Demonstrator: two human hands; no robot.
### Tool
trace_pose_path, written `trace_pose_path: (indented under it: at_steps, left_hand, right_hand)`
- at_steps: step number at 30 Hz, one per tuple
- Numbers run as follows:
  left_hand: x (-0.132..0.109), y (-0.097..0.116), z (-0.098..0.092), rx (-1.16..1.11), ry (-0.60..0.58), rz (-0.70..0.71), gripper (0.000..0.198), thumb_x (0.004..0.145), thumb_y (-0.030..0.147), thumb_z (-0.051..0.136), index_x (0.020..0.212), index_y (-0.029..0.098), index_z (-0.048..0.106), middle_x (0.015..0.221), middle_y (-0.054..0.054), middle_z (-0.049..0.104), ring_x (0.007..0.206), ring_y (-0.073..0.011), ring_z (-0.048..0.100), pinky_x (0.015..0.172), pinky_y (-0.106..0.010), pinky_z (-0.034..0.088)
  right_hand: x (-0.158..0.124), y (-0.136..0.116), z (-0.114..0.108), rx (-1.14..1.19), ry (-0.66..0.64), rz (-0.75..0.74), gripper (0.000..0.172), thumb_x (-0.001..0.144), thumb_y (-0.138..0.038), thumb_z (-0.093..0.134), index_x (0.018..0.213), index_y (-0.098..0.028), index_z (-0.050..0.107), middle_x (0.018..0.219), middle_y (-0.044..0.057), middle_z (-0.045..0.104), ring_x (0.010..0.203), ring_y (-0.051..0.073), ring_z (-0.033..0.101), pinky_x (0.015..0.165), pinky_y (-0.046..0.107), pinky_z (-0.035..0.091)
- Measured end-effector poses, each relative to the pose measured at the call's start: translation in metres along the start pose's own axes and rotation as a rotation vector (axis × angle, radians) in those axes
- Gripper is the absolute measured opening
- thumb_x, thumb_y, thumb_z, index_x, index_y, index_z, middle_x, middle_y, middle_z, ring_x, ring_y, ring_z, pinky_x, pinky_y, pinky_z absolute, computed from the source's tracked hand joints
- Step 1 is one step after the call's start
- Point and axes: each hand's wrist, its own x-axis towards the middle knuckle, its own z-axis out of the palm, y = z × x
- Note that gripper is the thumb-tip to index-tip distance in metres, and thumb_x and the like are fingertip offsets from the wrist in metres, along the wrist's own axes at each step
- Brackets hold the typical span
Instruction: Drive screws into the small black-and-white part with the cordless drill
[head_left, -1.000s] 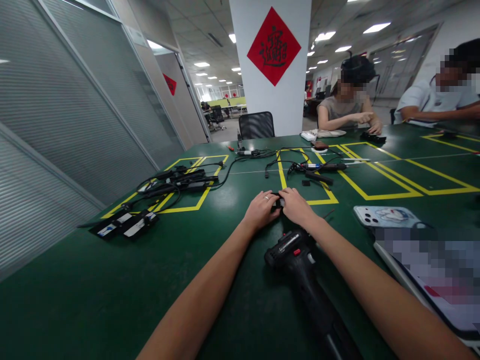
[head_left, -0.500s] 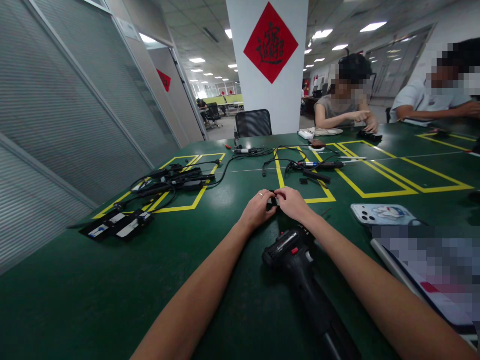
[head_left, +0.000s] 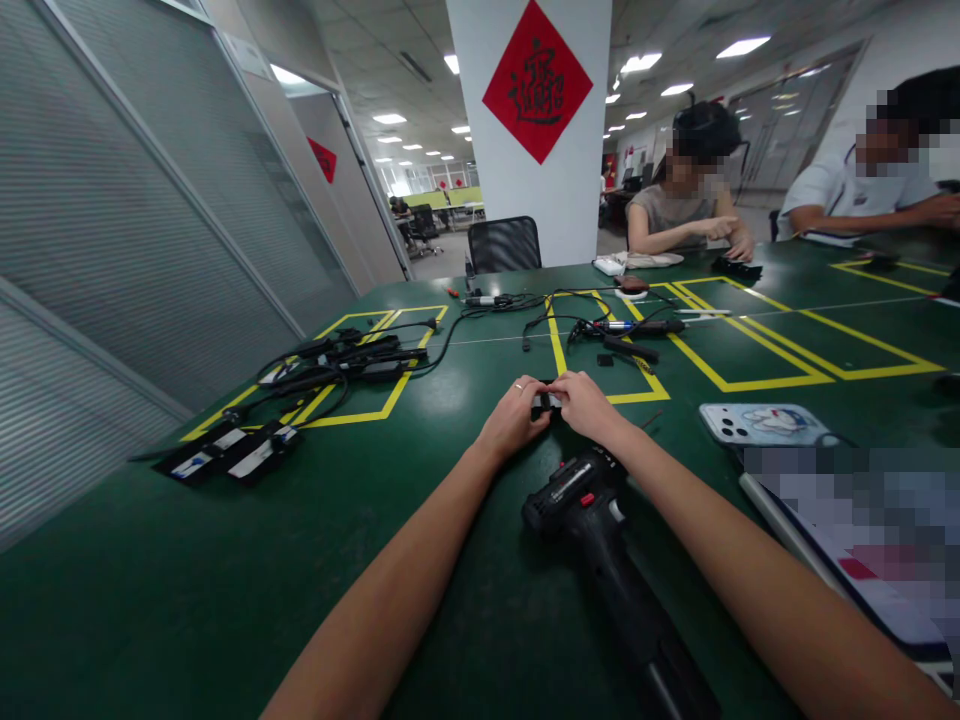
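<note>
Both my hands meet over the green table around a small black and silver-grey part, whose exact kind I cannot make out. My left hand grips it from the left, fingers bent, with a ring on one finger. From the right, my right hand pinches the same part between thumb and fingers. A black cordless drill lies on the table between my forearms, its head just below my right wrist and its handle running toward me.
Black cables and adapters lie in a taped area at left, near flat black pieces. A pen-like electric screwdriver lies ahead. At right are a phone and a tablet-like device. Two people sit across the table.
The small part is turned slightly between my fingers, so more of its light grey face shows. My hands stay in nearly the same place; the view shifts a little.
</note>
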Motion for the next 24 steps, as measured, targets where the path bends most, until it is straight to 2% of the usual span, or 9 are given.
trace_pose_path:
  at_steps: [11, 13, 16, 17, 19, 21, 24]
  left_hand:
    - [0.001, -0.005, 0.003, 0.041, 0.018, 0.038, 0.030, 0.080, 0.019, 0.058, 0.110, 0.019, 0.054, 0.105, -0.008, 0.059, 0.099, -0.0212, 0.057, 0.090, -0.036, 0.048]
    - [0.002, -0.004, 0.002, 0.046, 0.046, 0.026, 0.030, 0.082, 0.021, 0.057, 0.112, 0.019, 0.053, 0.105, -0.009, 0.059, 0.099, -0.0212, 0.057, 0.091, -0.036, 0.048]
    - [0.002, -0.003, 0.001, 0.051, 0.100, -0.011, 0.031, 0.084, 0.026, 0.055, 0.114, 0.017, 0.053, 0.104, -0.010, 0.058, 0.100, -0.0222, 0.055, 0.091, -0.037, 0.048]
    - [0.002, -0.003, 0.000, 0.052, 0.115, -0.022, 0.031, 0.085, 0.027, 0.054, 0.114, 0.017, 0.053, 0.103, -0.010, 0.057, 0.100, -0.0227, 0.054, 0.091, -0.038, 0.048]
    - [0.003, -0.002, -0.002, 0.049, 0.131, -0.034, 0.031, 0.085, 0.027, 0.055, 0.114, 0.018, 0.054, 0.103, -0.010, 0.056, 0.101, -0.0235, 0.053, 0.091, -0.040, 0.047]
    - [0.003, -0.001, -0.003, 0.038, 0.130, -0.040, 0.032, 0.085, 0.027, 0.055, 0.116, 0.020, 0.054, 0.104, -0.010, 0.056, 0.103, -0.0235, 0.052, 0.092, -0.040, 0.046]
    - [0.004, -0.001, -0.004, 0.009, 0.123, -0.063, 0.048, 0.082, 0.029, 0.059, 0.128, 0.020, 0.046, 0.118, -0.012, 0.051, 0.114, -0.0246, 0.048, 0.099, -0.041, 0.042]
  right_hand:
    - [0.002, 0.001, -0.002, -0.026, 0.011, 0.030, 0.029, 0.086, -0.009, 0.043, 0.088, -0.015, 0.072, 0.094, 0.008, 0.069, 0.086, 0.019, 0.057, 0.082, 0.027, 0.039]
    - [0.002, -0.002, -0.005, -0.005, 0.050, 0.062, 0.029, 0.086, -0.009, 0.043, 0.089, -0.015, 0.071, 0.095, 0.009, 0.069, 0.089, 0.020, 0.057, 0.084, 0.028, 0.039]
    - [0.002, -0.009, -0.008, 0.142, 0.220, 0.102, 0.027, 0.088, -0.018, 0.045, 0.103, -0.014, 0.066, 0.101, 0.009, 0.068, 0.094, 0.019, 0.056, 0.088, 0.029, 0.040]
    - [0.002, -0.012, -0.009, 0.227, 0.237, 0.097, 0.028, 0.088, -0.021, 0.047, 0.110, -0.014, 0.063, 0.100, 0.009, 0.068, 0.091, 0.018, 0.058, 0.086, 0.028, 0.042]
    - [0.003, -0.014, -0.007, 0.403, 0.164, 0.082, 0.035, 0.085, -0.024, 0.051, 0.118, -0.013, 0.057, 0.092, 0.007, 0.068, 0.080, 0.015, 0.060, 0.077, 0.026, 0.046]
    - [0.006, -0.013, -0.003, 0.483, 0.096, 0.075, 0.036, 0.081, -0.020, 0.055, 0.117, -0.013, 0.058, 0.088, 0.005, 0.068, 0.076, 0.014, 0.060, 0.074, 0.025, 0.047]
    - [0.012, -0.004, 0.001, 0.564, 0.091, 0.128, 0.032, 0.080, -0.017, 0.051, 0.110, -0.013, 0.061, 0.078, 0.003, 0.067, 0.069, 0.013, 0.060, 0.070, 0.025, 0.047]
